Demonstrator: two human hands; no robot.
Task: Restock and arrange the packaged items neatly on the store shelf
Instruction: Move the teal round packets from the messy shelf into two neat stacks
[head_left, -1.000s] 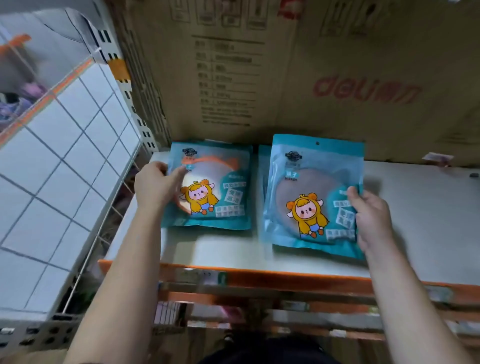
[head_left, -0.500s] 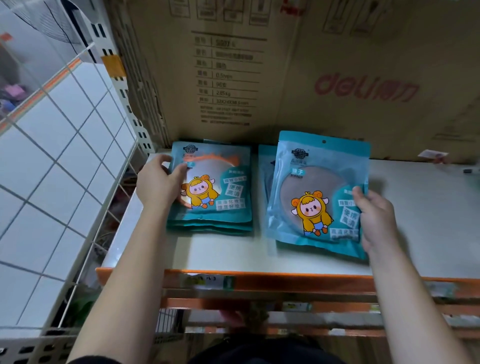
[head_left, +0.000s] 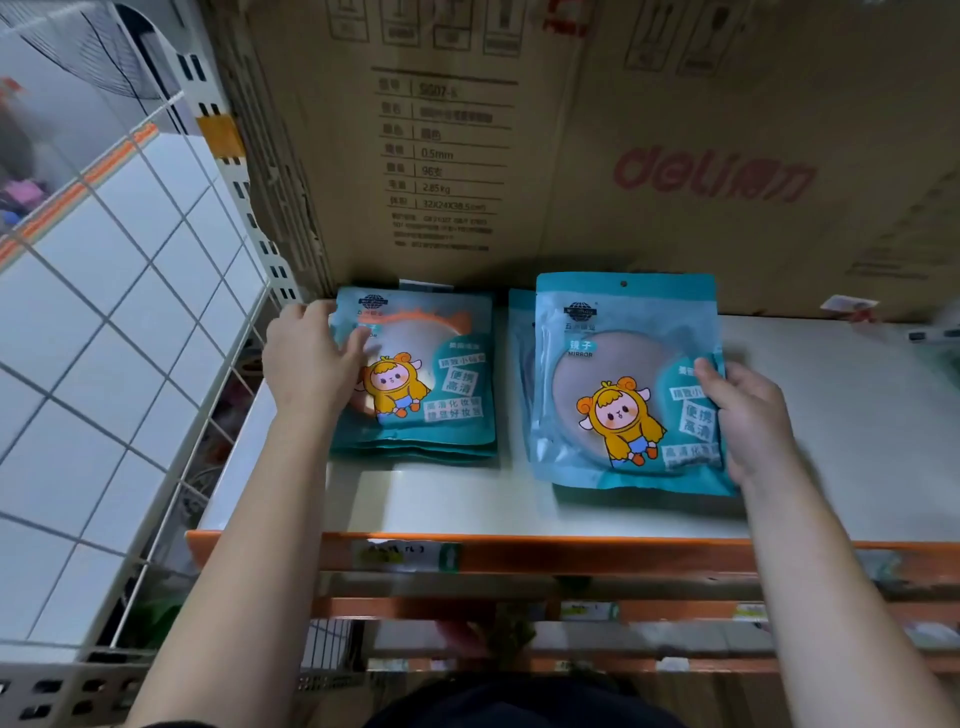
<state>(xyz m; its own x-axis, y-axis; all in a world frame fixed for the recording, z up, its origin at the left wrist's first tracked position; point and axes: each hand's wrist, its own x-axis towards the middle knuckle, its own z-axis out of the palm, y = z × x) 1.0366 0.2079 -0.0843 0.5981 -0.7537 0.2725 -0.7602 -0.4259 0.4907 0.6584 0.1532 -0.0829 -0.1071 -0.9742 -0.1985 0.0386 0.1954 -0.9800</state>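
Left hand (head_left: 306, 369) grips stack (head_left: 447, 410) — right hand (head_left: 753, 415), packet (head_left: 613, 374)

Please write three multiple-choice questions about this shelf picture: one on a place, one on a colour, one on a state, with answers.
1. Where is the brown cardboard box relative to the stack of teal plastic mirror packets under the left hand?
A. in front
B. behind
C. beneath
2. What colour is the front edge of the white shelf?
A. green
B. black
C. orange
3. What does the right hand do?
A. grips the right teal packet
B. hangs idle
C. presses the box
Answers:
1 B: it rises behind them.
2 C: an orange strip runs there.
3 A: its thumb lies on the packet's edge.
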